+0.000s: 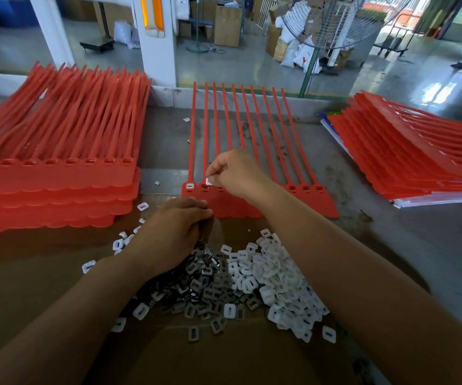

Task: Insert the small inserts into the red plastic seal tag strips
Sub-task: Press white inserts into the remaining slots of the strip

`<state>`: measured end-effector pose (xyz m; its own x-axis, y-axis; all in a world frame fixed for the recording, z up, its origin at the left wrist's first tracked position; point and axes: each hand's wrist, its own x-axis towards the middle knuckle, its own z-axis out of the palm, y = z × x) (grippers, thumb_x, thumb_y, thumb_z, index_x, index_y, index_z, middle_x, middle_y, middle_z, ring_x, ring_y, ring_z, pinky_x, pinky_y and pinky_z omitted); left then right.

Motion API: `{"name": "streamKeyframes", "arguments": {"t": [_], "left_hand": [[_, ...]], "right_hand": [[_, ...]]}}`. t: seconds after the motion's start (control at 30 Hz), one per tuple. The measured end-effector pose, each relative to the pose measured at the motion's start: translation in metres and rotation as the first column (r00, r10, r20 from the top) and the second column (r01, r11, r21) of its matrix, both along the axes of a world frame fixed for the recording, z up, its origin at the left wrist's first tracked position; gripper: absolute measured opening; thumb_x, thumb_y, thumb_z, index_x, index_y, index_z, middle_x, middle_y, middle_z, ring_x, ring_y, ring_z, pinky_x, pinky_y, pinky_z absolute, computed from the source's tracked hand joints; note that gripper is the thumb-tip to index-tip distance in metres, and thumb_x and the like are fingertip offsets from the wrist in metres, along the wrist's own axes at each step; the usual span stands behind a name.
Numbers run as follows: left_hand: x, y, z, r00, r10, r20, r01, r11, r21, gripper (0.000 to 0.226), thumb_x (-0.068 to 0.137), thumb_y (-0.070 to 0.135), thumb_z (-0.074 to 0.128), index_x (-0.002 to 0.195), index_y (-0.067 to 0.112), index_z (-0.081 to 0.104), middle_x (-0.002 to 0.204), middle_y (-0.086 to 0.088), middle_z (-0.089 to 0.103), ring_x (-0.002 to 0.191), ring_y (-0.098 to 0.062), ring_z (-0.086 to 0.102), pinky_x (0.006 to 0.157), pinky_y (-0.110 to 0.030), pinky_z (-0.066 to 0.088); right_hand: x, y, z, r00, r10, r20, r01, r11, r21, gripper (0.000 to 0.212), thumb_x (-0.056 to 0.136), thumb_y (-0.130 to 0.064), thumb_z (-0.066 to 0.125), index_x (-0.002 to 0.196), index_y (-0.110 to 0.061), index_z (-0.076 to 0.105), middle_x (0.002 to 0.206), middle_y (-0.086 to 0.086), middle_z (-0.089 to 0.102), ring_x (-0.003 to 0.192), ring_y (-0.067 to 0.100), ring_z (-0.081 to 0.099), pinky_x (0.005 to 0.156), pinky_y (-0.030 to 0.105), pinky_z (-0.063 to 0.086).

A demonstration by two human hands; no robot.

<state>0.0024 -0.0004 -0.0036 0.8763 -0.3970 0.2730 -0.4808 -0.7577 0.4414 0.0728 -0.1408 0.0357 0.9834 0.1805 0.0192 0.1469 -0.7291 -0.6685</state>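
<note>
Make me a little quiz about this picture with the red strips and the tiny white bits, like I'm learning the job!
1. True or false: the right hand pinches a small white plastic insert over the middle sheet of red plastic seal tag strips.
2. What lies under the left hand? A) a loose heap of white and grey inserts B) a blue bucket C) a metal tray
3. Fill in: the sheet's leftmost slot already holds a ____ insert.
Key: 1 true; 2 A; 3 white.
</note>
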Motion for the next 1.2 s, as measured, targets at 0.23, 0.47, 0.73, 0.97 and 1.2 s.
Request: {"name": "streamKeyframes", "arguments": {"t": [0.23, 0.47, 0.73, 0.97, 1.2], "left_hand": [[0.002, -0.001, -0.001, 1.0, -0.007, 0.007, 0.007, 1.0, 0.019, 0.041, 0.084, -0.001, 0.047, 0.121, 0.012, 0.057, 0.134, -0.003, 0.049, 0.124, -0.016, 0.041, 0.093, -0.007, 0.018], [0.002, -0.001, -0.001, 1.0, -0.015, 0.013, 0.015, 1.0, 0.017, 0.041, 0.083, -0.001, 0.047, 0.12, 0.012, 0.058, 0.132, -0.003, 0.051, 0.123, -0.016, 0.043, 0.093, -0.01, 0.021], [0.001, -0.001, 0.0, 1.0, -0.02, 0.021, 0.02, 1.0, 0.016, 0.041, 0.084, -0.001, 0.047, 0.12, 0.012, 0.058, 0.132, -0.004, 0.051, 0.122, -0.016, 0.044, 0.094, -0.011, 0.022], [0.001, -0.002, 0.0, 1.0, -0.016, 0.016, 0.016, 1.0, 0.006, 0.041, 0.084, -0.002, 0.047, 0.121, 0.011, 0.058, 0.133, -0.003, 0.05, 0.123, -0.016, 0.042, 0.092, -0.008, 0.019], [0.002, 0.0, -0.002, 1.0, -0.013, 0.007, 0.013, 1.0, 0.004, 0.04, 0.084, -0.001, 0.047, 0.12, 0.011, 0.058, 0.133, -0.004, 0.05, 0.123, -0.016, 0.043, 0.094, -0.008, 0.019]], "right_hand": [[0.006, 0.009, -0.007, 0.998, -0.004, -0.057, 0.002, 0.999, -0.048, 0.013, 0.086, -0.01, 0.06, 0.094, -0.007, 0.069, 0.106, 0.004, 0.067, 0.09, 0.008, 0.057, 0.069, 0.014, 0.038], [0.007, 0.009, -0.009, 0.995, -0.051, -0.081, 0.05, 0.999, -0.02, 0.014, 0.088, -0.011, 0.058, 0.097, -0.006, 0.068, 0.108, 0.004, 0.066, 0.094, 0.009, 0.056, 0.065, 0.015, 0.038], [0.01, 0.011, -0.013, 0.997, -0.058, -0.049, 0.052, 0.993, -0.11, 0.017, 0.084, -0.015, 0.064, 0.099, -0.007, 0.069, 0.114, 0.006, 0.064, 0.109, 0.019, 0.056, 0.088, 0.026, 0.042], [0.019, 0.014, -0.011, 0.992, -0.104, -0.068, 0.087, 0.973, -0.211, 0.034, 0.08, -0.021, 0.069, 0.11, -0.008, 0.063, 0.115, 0.007, 0.061, 0.107, 0.022, 0.057, 0.091, 0.032, 0.047], [0.029, 0.013, -0.006, 0.971, -0.138, -0.194, 0.116, 0.986, -0.119, 0.038, 0.073, -0.01, 0.066, 0.111, -0.006, 0.063, 0.115, 0.013, 0.062, 0.109, 0.028, 0.057, 0.09, 0.034, 0.048]]}}
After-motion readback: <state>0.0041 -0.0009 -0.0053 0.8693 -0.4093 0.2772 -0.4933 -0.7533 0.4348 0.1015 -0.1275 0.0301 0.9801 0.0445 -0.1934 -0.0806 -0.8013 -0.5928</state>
